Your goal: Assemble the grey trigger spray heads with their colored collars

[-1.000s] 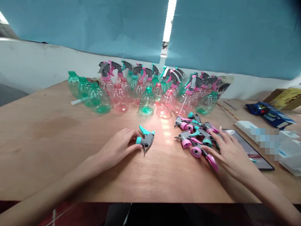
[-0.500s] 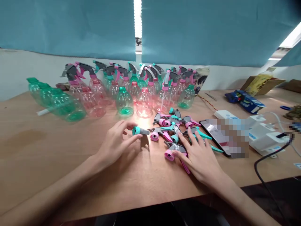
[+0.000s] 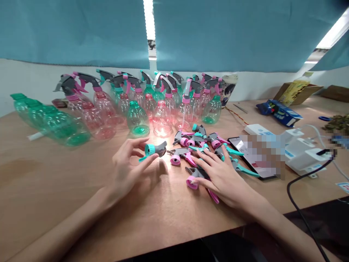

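My left hand (image 3: 131,165) pinches a grey spray head with a teal collar and trigger (image 3: 155,149) between thumb and fingers, just above the table. Spread over the heap of loose spray heads, my right hand (image 3: 218,173) rests with its fingers apart. Its thumb touches the pink collar of a grey and pink spray head (image 3: 193,182), which lies partly under the palm. Left of those fingers is another pink-collared spray head (image 3: 176,159). More teal and pink heads, such as a teal-collared one (image 3: 198,128), lie behind; some are partly hidden by my hand.
Green bottles (image 3: 138,120) and pink bottles (image 3: 163,122) stand in rows at the back, several fitted with spray heads. Right of the heap lie a phone (image 3: 245,153), white chargers (image 3: 302,156) and a black cable (image 3: 290,196). A blue packet (image 3: 285,113) lies farther back.
The spray head in my left hand has turned, so its teal trigger now shows. My right hand has shifted slightly over the heap, its fingers closer together. The view has swung slightly right.
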A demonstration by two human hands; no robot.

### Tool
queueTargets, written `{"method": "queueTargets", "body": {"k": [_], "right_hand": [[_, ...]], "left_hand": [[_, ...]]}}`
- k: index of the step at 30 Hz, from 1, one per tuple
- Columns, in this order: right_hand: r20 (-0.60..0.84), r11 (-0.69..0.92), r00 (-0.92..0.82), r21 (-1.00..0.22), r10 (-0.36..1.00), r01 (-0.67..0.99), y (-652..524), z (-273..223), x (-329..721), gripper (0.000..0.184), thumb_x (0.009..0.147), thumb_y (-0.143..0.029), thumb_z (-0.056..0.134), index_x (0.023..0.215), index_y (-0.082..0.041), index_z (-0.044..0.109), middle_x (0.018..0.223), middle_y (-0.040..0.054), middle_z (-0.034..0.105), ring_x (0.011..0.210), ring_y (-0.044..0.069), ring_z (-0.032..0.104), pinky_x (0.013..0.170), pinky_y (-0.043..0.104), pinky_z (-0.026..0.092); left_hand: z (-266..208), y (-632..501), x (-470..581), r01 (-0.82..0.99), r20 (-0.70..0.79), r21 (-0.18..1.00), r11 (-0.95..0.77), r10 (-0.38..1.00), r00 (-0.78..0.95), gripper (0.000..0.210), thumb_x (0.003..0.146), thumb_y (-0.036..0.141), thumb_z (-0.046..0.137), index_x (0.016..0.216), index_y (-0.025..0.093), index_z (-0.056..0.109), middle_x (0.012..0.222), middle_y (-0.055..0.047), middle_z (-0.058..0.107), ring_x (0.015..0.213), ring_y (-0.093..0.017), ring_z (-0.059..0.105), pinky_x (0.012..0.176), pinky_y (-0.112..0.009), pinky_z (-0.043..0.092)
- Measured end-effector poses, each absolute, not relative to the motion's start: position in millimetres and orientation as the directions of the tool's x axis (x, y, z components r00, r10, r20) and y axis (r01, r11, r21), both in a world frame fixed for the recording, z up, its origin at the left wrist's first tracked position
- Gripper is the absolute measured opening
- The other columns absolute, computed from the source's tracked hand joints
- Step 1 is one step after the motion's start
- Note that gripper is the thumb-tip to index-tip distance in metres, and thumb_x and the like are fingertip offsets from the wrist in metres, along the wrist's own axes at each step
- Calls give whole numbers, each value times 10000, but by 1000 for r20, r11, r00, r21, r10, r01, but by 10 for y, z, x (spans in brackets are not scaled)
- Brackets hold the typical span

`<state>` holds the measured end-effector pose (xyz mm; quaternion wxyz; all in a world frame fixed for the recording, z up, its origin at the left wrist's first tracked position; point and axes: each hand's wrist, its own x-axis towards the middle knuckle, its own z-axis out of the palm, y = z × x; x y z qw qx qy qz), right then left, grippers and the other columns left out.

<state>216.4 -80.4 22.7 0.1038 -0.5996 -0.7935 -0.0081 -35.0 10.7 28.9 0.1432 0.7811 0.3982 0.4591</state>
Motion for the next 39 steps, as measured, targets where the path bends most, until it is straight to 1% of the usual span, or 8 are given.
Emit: {"method": "queueTargets", "body": {"k": [7,14,18,21,25,28,32,39], "right_hand": [[167,299,-267,-215,949,930,-856,218,2279,558,920,-591,341,1374,-271,397,1438,47,453,1337,287,352,1106,623,51],[314,418,-307,-399,899,817,-739,419,2162,350,933,-396,486,1244,-236,474,1236,57,608,1199,217,511,1114,499,185],[365,515,-377,-446,851,732,-605,521,1929,341,870,-350,602,1168,-198,536,1088,62,666,1046,226,590,1000,438,351],[332,529,-415,-603,847,597,-504,529,1855,152,846,-223,625,992,-191,600,908,15,671,828,165,618,772,306,465],[220,392,-433,-846,874,362,-433,542,1907,166,750,-118,680,853,-186,569,823,-21,616,737,119,598,632,227,462],[137,261,-465,-941,875,214,-399,535,1931,229,726,-155,714,853,-186,525,854,-17,606,734,116,607,607,224,475],[147,260,-506,-952,850,159,-334,469,1867,236,771,-232,698,943,-185,543,916,12,616,830,154,639,698,283,510],[91,163,-380,-973,920,161,-270,497,1886,488,812,-232,664,1238,-249,427,1192,90,590,976,199,661,818,389,551]], "left_hand": [[331,0,-301,435,445,725,-533,846,294,370,784,291,708,1127,224,588,1022,-39,647,784,-159,664,705,-299,561],[553,-84,-213,458,368,678,-575,804,466,248,813,283,663,1056,238,642,1056,-26,648,814,-158,640,708,-280,551],[688,-156,-116,507,328,604,-614,772,544,270,757,261,721,1018,245,655,884,9,663,718,-135,611,626,-239,520],[798,-233,-66,519,326,575,-632,759,563,288,715,280,761,977,225,653,828,17,646,696,-128,591,607,-232,497],[959,-276,-93,409,124,775,-481,751,649,443,655,298,809,1050,214,627,825,22,644,635,-109,587,562,-216,504],[986,-245,-144,319,-36,903,-289,686,726,364,729,217,743,1073,213,625,805,13,658,643,-124,623,561,-223,531],[832,-179,-169,266,118,857,-441,672,731,228,775,211,691,1000,248,680,808,9,619,608,-117,600,522,-226,514],[516,-87,-248,392,617,369,-843,538,575,248,795,235,703,1035,246,639,967,-33,646,851,-174,564,656,-277,499]]}}
